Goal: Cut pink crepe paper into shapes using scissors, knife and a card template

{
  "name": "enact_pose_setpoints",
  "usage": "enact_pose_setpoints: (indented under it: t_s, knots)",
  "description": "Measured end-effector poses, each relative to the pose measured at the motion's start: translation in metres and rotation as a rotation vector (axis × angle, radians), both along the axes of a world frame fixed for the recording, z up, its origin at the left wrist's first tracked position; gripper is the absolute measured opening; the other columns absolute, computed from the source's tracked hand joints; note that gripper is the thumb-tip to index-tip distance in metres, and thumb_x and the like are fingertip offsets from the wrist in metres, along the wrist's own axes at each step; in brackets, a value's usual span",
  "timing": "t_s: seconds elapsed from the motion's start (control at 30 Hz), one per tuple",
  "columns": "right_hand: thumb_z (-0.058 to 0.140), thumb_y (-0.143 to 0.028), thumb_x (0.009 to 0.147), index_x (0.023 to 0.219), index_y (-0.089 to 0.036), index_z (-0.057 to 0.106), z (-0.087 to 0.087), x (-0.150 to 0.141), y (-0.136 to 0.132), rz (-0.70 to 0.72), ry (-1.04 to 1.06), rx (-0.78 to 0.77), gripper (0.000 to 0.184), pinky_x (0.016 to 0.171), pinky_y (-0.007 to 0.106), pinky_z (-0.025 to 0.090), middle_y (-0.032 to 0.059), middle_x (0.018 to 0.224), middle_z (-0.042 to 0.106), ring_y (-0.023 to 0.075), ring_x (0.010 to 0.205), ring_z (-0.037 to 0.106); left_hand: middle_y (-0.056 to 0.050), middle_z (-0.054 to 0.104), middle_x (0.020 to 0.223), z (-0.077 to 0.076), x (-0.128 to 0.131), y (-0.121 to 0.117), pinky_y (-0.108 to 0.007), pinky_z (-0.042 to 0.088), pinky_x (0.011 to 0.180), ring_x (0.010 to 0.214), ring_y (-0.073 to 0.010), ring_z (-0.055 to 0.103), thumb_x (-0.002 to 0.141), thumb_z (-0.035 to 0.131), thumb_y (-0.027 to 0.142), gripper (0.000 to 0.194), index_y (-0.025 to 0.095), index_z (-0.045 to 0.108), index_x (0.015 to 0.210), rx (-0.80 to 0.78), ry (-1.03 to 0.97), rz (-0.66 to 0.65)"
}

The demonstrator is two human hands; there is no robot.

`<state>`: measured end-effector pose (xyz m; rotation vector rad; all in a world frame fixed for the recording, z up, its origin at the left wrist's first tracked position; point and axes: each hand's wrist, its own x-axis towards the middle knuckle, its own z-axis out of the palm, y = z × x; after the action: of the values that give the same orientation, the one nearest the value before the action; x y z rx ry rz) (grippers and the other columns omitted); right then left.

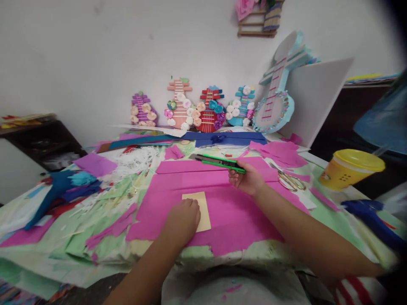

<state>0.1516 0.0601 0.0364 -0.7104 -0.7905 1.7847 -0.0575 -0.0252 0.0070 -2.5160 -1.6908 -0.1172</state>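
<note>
My right hand is closed round the end of a green utility knife, held above the far part of a magenta paper sheet. The knife points left, its blade slid out. My left hand, fingers curled, holds down a pale yellow card on the sheet's near half; its fingertips are hidden. Fold lines run across the sheet, and its near edge is ragged. Gold-handled scissors lie by the sheet's right edge.
Behind stand several small decorated paper instruments and a large pale blue one. A yellow-lidded tub and a blue tool are at right. White paper shreds and coloured scraps cover the left.
</note>
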Motion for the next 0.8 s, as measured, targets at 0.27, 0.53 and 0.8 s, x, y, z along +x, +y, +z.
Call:
enact_pose_setpoints:
  t_s: [0.27,0.53,0.8]
  knots:
    - [0.047,-0.037,0.077,0.060,-0.019,0.036,0.009,-0.015,0.048,-0.405,0.550,0.039,0.027,0.036,0.012,0.033,-0.0092,0.042,0.032,0.0029,0.037,0.034,-0.008,0.057,0.083,0.001,0.002,0.000,-0.032,0.041,0.069,0.079,-0.0212,0.053,0.081,0.033,0.011,0.022,0.013,0.055,0.087,-0.005,-0.001,0.007]
    - [0.029,-0.039,0.082,0.055,-0.019,0.030,0.007,-0.002,0.063,-0.478,0.580,-0.203,0.034,0.025,0.010,0.026,-0.0097,0.035,0.022,0.0025,0.027,0.022,-0.009,0.055,0.080,-0.004,0.003,0.001,-0.034,0.041,0.067,0.076,-0.0222,0.051,0.081,0.031,0.010,0.024,0.013,0.055,0.085,0.031,0.059,-0.055]
    - [0.020,-0.053,0.082,0.076,-0.014,0.046,0.004,-0.014,0.066,-0.282,0.548,-0.288,0.046,0.033,0.017,0.044,0.0108,0.074,0.057,0.0155,0.070,0.059,-0.008,0.055,0.081,-0.007,0.005,0.002,-0.033,0.040,0.068,0.079,-0.0212,0.051,0.082,0.033,0.013,0.022,0.014,0.054,0.086,0.017,0.052,-0.012]
